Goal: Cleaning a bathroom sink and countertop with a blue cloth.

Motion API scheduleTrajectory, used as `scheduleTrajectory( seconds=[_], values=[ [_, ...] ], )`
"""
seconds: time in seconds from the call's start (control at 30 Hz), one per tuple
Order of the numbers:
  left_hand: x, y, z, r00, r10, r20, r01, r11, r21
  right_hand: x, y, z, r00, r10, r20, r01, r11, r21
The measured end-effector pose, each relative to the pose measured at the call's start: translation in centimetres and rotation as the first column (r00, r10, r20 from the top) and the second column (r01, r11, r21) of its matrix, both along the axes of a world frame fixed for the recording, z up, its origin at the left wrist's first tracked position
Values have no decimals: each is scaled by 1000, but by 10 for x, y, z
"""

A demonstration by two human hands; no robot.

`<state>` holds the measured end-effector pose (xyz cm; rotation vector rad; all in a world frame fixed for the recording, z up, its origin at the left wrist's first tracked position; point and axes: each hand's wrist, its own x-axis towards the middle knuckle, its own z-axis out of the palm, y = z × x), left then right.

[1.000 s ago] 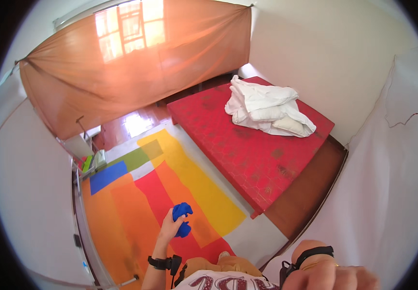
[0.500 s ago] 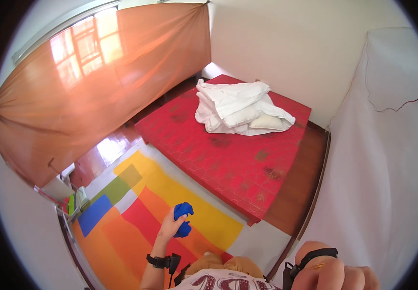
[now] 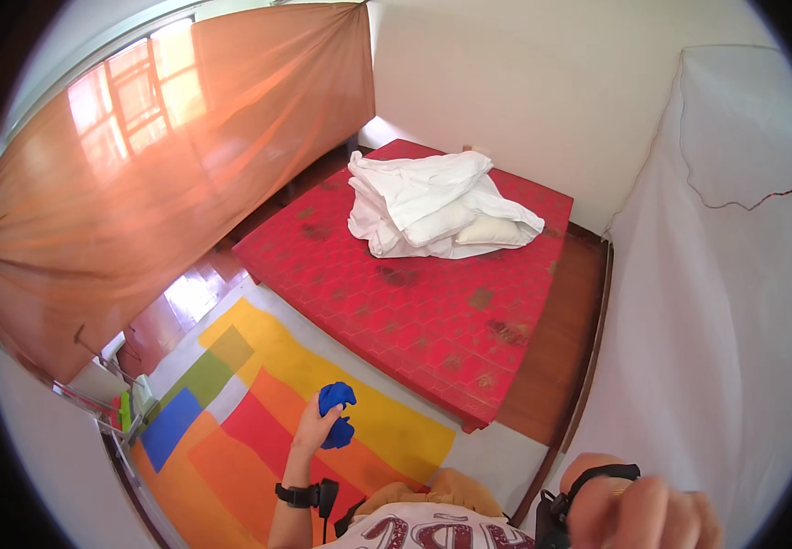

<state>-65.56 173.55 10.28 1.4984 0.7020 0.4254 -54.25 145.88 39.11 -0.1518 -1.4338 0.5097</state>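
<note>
My left hand is closed around a crumpled blue cloth, held up over the colourful floor mat. Parts of the cloth stick out above and below my thumb. Close to the camera at the lower right is my right hand, its knuckles bent and fingers curled in. Whatever it may hold is hidden. Ahead stands a low bed with a red, stained mattress. A loose heap of white bedding lies toward its far side, with a cream pillow partly showing from the folds.
An orange curtain hangs across the window on the left. White sheeting covers the right wall, with a thin cord on it. Brown floor runs along the bed's right side. Green and white items stand at the left wall.
The view has shifted slightly, so the bed and bedding sit further left in it. My left hand still grips the blue cloth; my right hand stays raised, a little blurred.
</note>
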Motion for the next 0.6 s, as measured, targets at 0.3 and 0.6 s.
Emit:
scheduleTrajectory(
  seconds=[0.3,0.6],
  values=[
    [27,1,-12,999,0,-35,0,1000,8,123,-41,-136,980,196,-25,-193,930,-313],
    [111,-32,8,891,-285,-352,405,850,336,162,-17,-310,12,-401,916,831,-506,-232]
  ],
)
